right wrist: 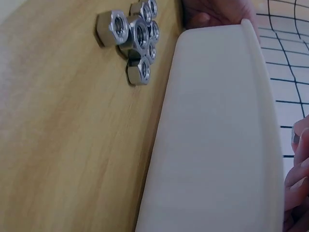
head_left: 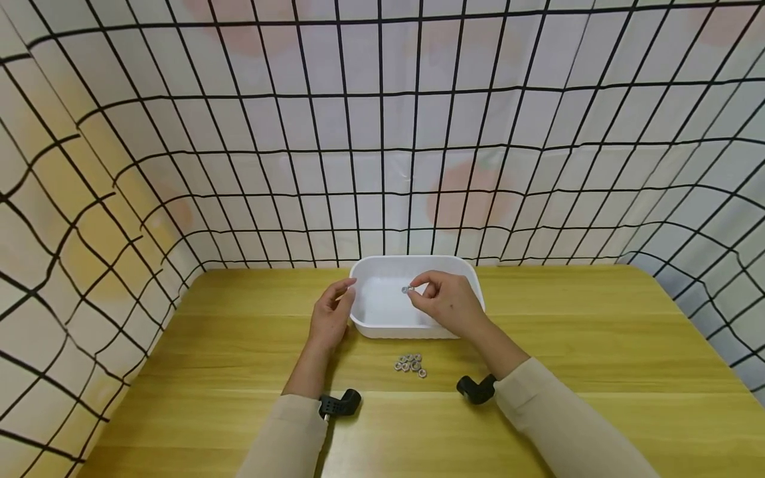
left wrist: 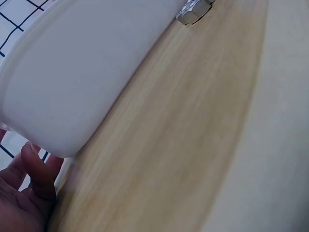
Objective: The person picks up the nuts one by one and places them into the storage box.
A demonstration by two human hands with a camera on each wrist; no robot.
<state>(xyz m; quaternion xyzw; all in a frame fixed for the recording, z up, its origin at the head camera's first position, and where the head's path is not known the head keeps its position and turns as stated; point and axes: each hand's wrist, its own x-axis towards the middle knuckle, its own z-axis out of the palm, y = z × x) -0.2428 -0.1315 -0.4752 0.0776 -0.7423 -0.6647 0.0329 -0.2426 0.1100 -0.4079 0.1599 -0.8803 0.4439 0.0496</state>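
Over the white plastic tub (head_left: 382,330), my right hand (head_left: 448,302) pinches a small metal hex nut (head_left: 405,290) between thumb and forefinger. In the right wrist view only part of the right hand (right wrist: 298,186) shows, beyond the tub's rim, with an edge of the nut (right wrist: 295,137) at the fingertips. My left hand (head_left: 330,318) rests at the tub's left end, fingers loosely bent and close against the outer wall. The left wrist view shows its thumb (left wrist: 37,169) beside the tub's corner. On the table in front of the tub lie several hex nuts (head_left: 415,366) in a loose cluster.
The wood-grain table (head_left: 227,372) runs back to a black wire grid (head_left: 382,149) with a pale patterned sheet behind it. Grid panels also stand at the left and right. Black wrist mounts (head_left: 342,403) sit at both cuffs, low over the table.
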